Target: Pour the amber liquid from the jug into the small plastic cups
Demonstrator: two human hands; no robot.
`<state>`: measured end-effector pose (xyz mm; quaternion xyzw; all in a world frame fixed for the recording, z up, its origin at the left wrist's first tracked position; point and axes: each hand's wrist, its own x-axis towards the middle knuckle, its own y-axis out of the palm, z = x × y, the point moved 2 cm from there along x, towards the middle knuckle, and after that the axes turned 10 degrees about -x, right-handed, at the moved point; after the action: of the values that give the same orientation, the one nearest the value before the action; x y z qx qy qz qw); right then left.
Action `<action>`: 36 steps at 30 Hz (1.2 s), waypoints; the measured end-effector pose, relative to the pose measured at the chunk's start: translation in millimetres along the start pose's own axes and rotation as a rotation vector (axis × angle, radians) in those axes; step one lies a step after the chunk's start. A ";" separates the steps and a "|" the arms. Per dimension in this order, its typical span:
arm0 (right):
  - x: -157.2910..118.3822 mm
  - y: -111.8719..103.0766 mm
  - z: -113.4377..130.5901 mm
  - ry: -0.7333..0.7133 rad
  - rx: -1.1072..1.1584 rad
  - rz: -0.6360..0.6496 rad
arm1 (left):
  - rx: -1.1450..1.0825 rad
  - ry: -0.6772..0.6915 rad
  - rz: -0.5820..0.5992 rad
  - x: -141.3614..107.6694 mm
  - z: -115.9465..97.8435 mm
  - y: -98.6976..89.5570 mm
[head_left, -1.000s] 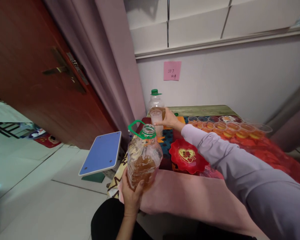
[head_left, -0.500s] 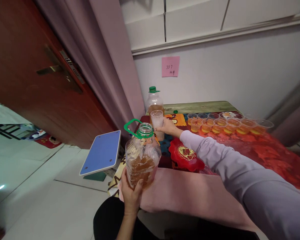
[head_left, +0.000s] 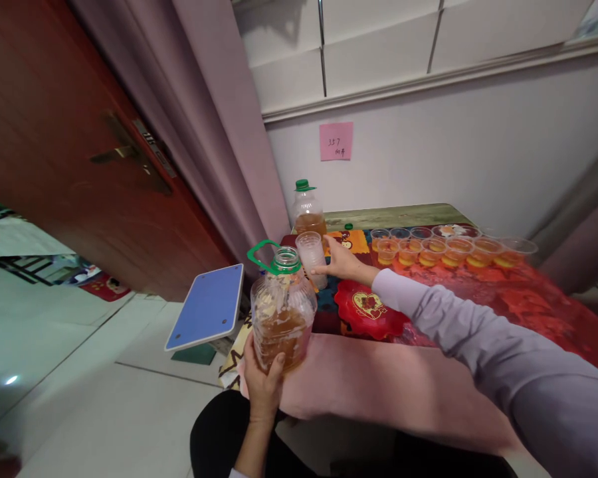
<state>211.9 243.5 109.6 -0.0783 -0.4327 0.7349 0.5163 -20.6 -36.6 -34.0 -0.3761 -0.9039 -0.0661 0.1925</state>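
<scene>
My left hand (head_left: 264,375) is wrapped round the lower side of a clear plastic jug (head_left: 283,325). The jug is partly filled with amber liquid, its mouth is uncapped, and a green ring handle (head_left: 264,252) sits at its neck. Just behind it, my right hand (head_left: 343,259) grips a stack of clear plastic cups (head_left: 309,251) between thumb and fingers. A second jug (head_left: 310,222) of amber liquid stands farther back, with a green cap (head_left: 302,185) on. Below my right wrist lies a red scalloped tray (head_left: 366,309).
Several clear cups (head_left: 431,255) with amber liquid stand in rows on the table's red cover (head_left: 498,312). A loose green cap (head_left: 348,226) lies near the wall. Left of the table are a small blue-topped stool (head_left: 206,305) and a wooden door (head_left: 80,166).
My right hand has shifted slightly right against the cup stack, and more of its fingers show. My left hand keeps its hold on the jug. The view has tilted a little.
</scene>
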 end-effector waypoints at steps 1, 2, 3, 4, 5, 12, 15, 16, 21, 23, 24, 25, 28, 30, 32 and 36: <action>-0.6 -10.0 0.6 -0.037 -0.031 -0.050 | -0.019 -0.028 -0.002 -0.1 0.0 0.2; -1.1 -21.4 2.7 -0.091 -0.072 -0.107 | -0.038 -0.055 0.000 -0.1 -0.2 0.4; -1.3 -32.9 6.4 -0.162 -0.125 -0.151 | -0.055 -0.074 0.005 -0.1 -0.6 0.8; -1.1 -43.7 12.1 -0.246 -0.188 -0.166 | -0.062 -0.078 0.013 0.0 -1.3 1.3; -0.4 -52.7 19.2 -0.332 -0.262 -0.147 | -0.063 -0.073 0.019 0.3 -2.3 1.7; 17.0 -62.0 69.0 -0.434 -0.745 0.245 | -0.062 -0.014 0.023 3.1 -8.8 5.4; 25.3 -58.1 75.2 -0.373 -0.786 0.290 | -0.077 -0.024 0.024 3.4 -10.3 7.2; 27.5 -58.1 75.4 -0.356 -0.784 0.292 | -0.081 -0.025 0.026 3.5 -10.6 7.8; 32.0 -63.7 73.9 -0.323 -0.740 0.248 | -0.096 -0.023 0.028 3.5 -12.0 10.5; 32.6 -65.8 73.9 -0.313 -0.696 0.209 | -0.104 -0.022 0.028 3.6 -13.0 10.8; 33.2 -66.9 74.3 -0.305 -0.671 0.187 | -0.106 -0.020 0.029 3.7 -13.5 10.8; 34.2 -68.3 75.0 -0.301 -0.646 0.165 | -0.107 -0.018 0.028 3.7 -14.1 10.7; 37.2 -80.2 78.9 -0.290 -0.573 0.069 | -0.108 -0.012 0.024 3.6 -15.3 10.1; 34.2 -97.6 81.2 -0.297 -0.514 -0.041 | -0.106 -0.015 0.028 3.5 -15.4 10.0; 19.9 -119.3 79.6 -0.325 -0.457 -0.182 | -0.102 -0.022 0.032 3.2 -15.2 10.4; -48.5 -138.4 50.0 -0.306 -0.449 -0.343 | -0.091 -0.025 0.040 3.1 -13.7 11.3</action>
<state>301.5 188.4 223.4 -0.0049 -0.6636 0.5265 0.5314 -10.5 -30.2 -20.5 -0.4034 -0.8946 -0.0986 0.1649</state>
